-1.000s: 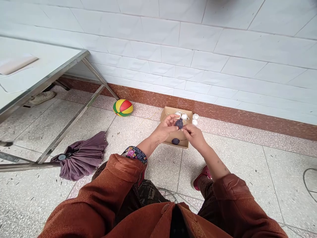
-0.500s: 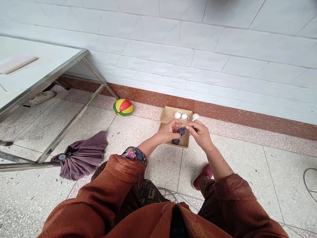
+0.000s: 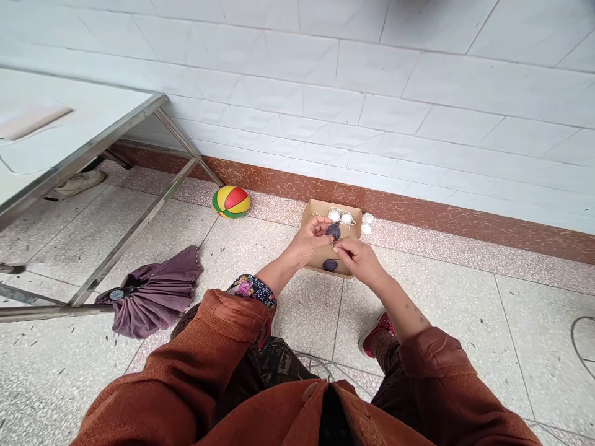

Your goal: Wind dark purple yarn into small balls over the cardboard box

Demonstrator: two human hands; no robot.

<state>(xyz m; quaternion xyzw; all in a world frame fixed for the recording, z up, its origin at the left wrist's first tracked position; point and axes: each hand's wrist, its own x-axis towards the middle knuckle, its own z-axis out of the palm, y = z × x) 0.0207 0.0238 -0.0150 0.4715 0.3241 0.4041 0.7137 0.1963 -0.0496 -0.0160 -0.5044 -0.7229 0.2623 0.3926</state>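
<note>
Since half a second ago the right hand [image 3: 357,255] has swung in from the right and dropped to the near side of the small, round, dark purple-grey yarn ball [image 3: 333,231], while that ball has shifted a little away from the near edge of the shallow brown cardboard box [image 3: 308,214] on the floor [image 3: 297,303]. The long drawn-out line of yarn that showed then has shortened, which I would read as one more turn being laid on the ball, so winding seems under way. The left hand [image 3: 310,240] is closed around the ball, thumb at its near side and fingers curled at the far side. The ball sits right at those fingertips, raised over the middle of the box. The right hand has thumb and forefinger pinched together on what looks like a short dark strand [image 3: 334,243] just below the ball; the detail is too small to be sure. A second, oval dark yarn ball [image 3: 330,265] lies inside the box by its near edge, apart from both hands. Two white yarn balls [image 3: 334,214] lie by the far edge, and two more white balls [image 3: 367,218] rest outside the right edge.
</note>
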